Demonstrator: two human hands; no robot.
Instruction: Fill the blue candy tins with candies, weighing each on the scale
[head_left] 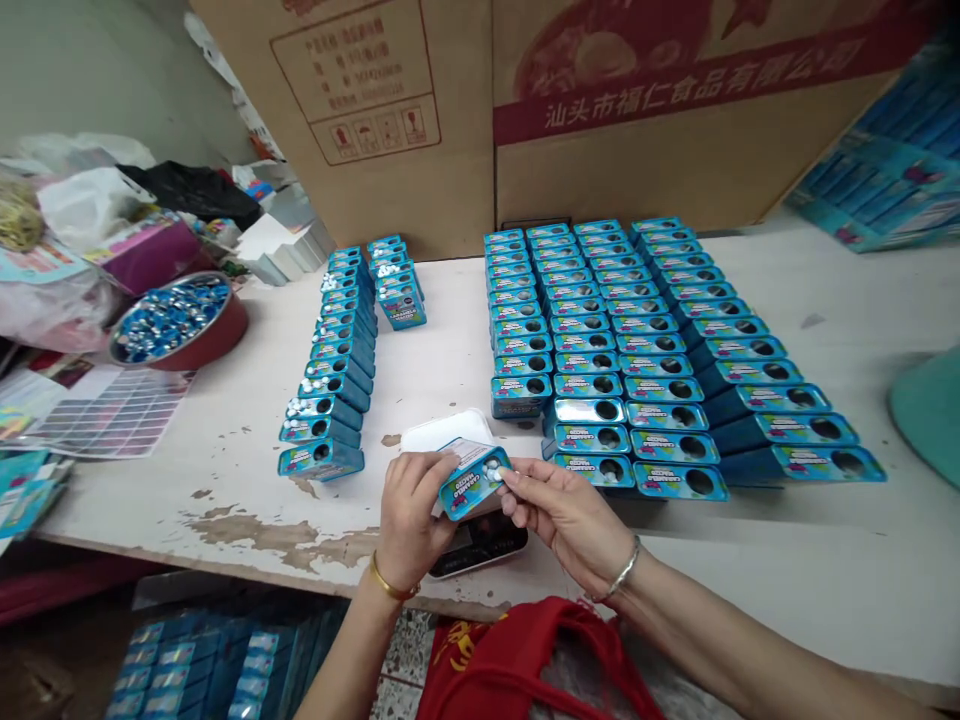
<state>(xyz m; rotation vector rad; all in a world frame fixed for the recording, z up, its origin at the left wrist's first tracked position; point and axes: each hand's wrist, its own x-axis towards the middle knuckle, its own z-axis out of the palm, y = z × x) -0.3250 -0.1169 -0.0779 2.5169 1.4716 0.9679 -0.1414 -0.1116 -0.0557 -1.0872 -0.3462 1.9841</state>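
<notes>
— Two hands working at lower center of the frame, what's the call?
— Left hand (411, 520) wraps a blue tin (472, 485), fingers curled, right above a black digital scale (478, 548)!
— And the right hand (566, 525)?
— Pinching the tin's far end, fingertips (504, 478) beside white candies (491, 470), with rows of tins (637, 350) right of them on the table (187, 480)!

Cardboard carton (675, 130) behind the rows: its red band (697, 100) carried white Chinese characters, 汕头市福仁食品有限公司, a Shantou food company's name. Printed panel (352, 85) on the same carton showed lines too small to read, above a row of handling symbols (373, 131). Blue tins (680, 481) bore pale lettering, apparently "CARAMELO MACIZO", spelling uncertain; the raised tin (474, 483) looked the same. Yellow characters on the red bag (457, 645) were partly hidden, unreadable.
</notes>
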